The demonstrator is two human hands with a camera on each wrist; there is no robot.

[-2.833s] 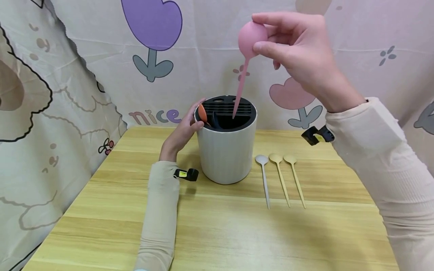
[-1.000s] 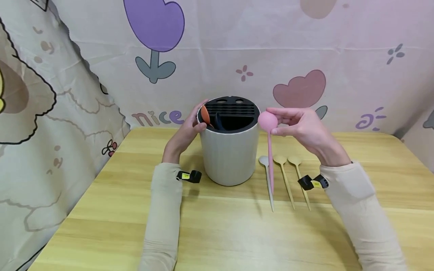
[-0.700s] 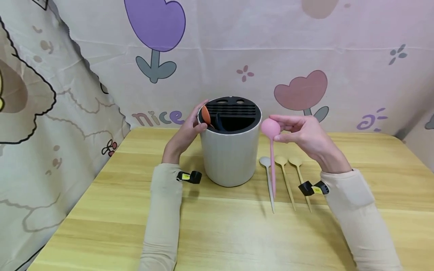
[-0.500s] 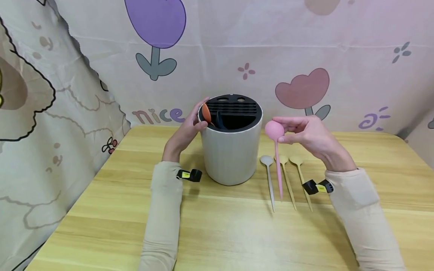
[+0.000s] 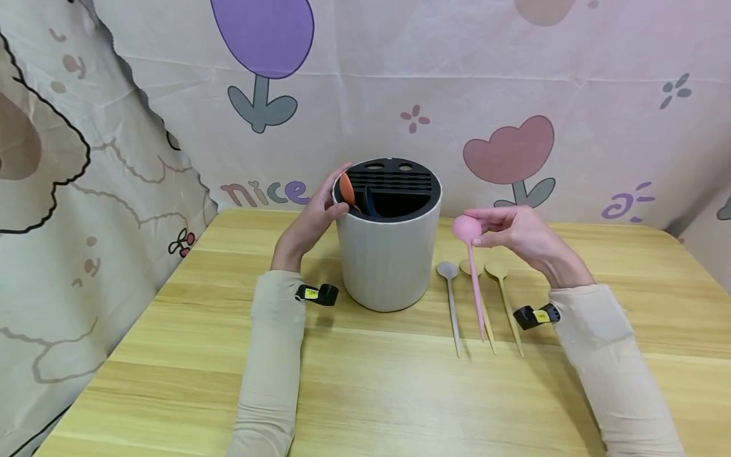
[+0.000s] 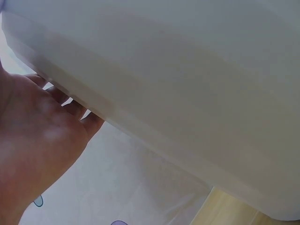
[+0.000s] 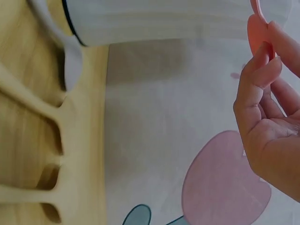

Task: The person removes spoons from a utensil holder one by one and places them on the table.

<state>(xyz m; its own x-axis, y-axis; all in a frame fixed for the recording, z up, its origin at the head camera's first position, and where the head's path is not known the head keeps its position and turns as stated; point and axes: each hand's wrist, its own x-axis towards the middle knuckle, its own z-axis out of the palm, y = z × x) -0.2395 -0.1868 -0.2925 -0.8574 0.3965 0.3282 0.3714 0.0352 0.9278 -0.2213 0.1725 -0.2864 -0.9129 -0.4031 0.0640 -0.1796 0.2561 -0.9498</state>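
My left hand [image 5: 314, 219] grips the left side of a white ribbed utensil holder [image 5: 385, 263], thumb at the rim and fingers round the back. In the left wrist view the fingertips disappear behind its pale wall [image 6: 164, 93]. An orange utensil head [image 5: 347, 192] and a dark blue utensil [image 5: 370, 202] stick up from the open compartment of its black slotted top. To the right, my right hand [image 5: 520, 235] pinches a pink spoon [image 5: 467, 229] by its bowl, handle pointing down over the laid-out spoons. In the right wrist view the spoon's bowl [image 7: 257, 37] shows edge-on between the fingertips.
A grey spoon [image 5: 447, 271] and two cream spoons [image 5: 498, 271] lie side by side on the wooden table [image 5: 365, 387], right of the holder, bowls toward the back. The pink handle overlaps the middle one in the head view. A patterned cloth [image 5: 365, 108] hangs behind.
The right hand has brought the pink spoon down from above the holder to the right side, then lower and further right over the table spoons. The left hand stays on the holder.
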